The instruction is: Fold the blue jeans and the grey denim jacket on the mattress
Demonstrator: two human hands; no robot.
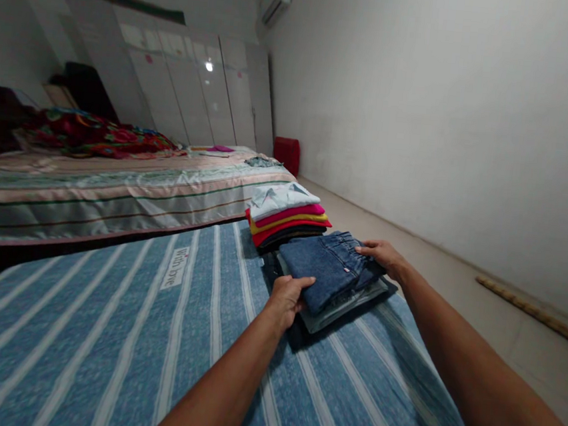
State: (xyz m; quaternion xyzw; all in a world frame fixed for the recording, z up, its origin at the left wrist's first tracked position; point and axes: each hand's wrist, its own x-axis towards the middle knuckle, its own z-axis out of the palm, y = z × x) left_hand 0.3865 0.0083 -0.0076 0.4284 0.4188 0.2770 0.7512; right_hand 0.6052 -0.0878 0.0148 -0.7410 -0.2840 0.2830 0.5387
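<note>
Just beside the neat stack of folded cloth tops in white, magenta, yellow, red and black [291, 219], on its near right side, lies a folded pair of dark-blue denim trousers with a gathered waistband [324, 264]. They rest on a folded grey garment [321, 322] and a black one [300, 342] beneath it, all on a blue bed cover with white stripes [191, 338]. Whether this lower pile touches the stack is hard to tell.

The bare left hand [288, 299] grasps the trousers' near edge, thumb laid over the denim and the other fingers curled at the side, partly hidden. The bare right hand [384, 256] pinches the waistband on the side farther from the stack.

Good handling here, I would judge, means a light, even hold at both edges, so the denim neither twists nor springs open. The waistband looks the bulkiest part; pressing its gathers flat should make the fold sit level. The trousers lie a little askew, with the grey and black layers showing past them, so small sideways nudges would square the edges better than a hard tug, which could drag the lower layers or jostle the stack.
</note>
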